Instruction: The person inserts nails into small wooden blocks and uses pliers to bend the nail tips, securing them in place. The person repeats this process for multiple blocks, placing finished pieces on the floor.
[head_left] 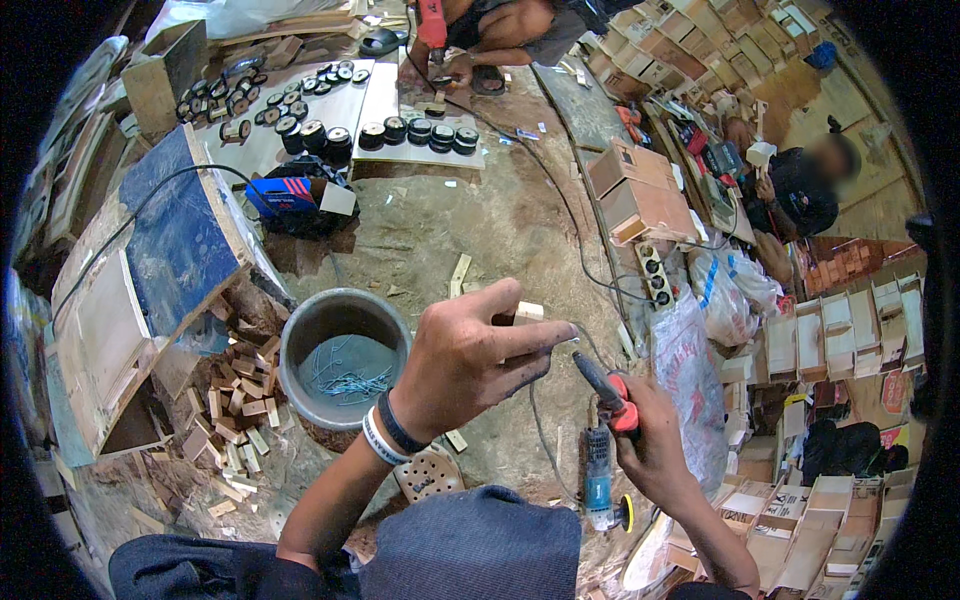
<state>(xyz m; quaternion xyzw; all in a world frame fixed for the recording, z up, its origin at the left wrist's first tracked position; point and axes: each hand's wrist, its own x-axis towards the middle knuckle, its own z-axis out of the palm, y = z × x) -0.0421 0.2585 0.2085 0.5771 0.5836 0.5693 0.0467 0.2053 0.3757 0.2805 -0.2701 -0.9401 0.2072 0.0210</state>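
My left hand [465, 350] is raised over the floor, in the middle of the view. A small pale wooden block [528, 312] shows at its curled fingers, mostly hidden behind them. One finger stretches right, and a tiny whitish bit shows by its tip. My right hand [652, 440] is closed round a hand tool with a red and black grip [622, 402] and a dark grey, tapering end. That end points up and left, close to the outstretched left finger. Below the tool, a teal and grey power tool [599, 480] with a yellow disc lies near my right forearm.
Left of my wrist stands a grey bucket [345, 300] holding thin strands. Wooden blocks [232, 405] lie heaped beside it. Dark round spools [312, 135] stand farther off. A cable [560, 190] crosses the floor to a power strip [655, 275]. Two other people work at the far side.
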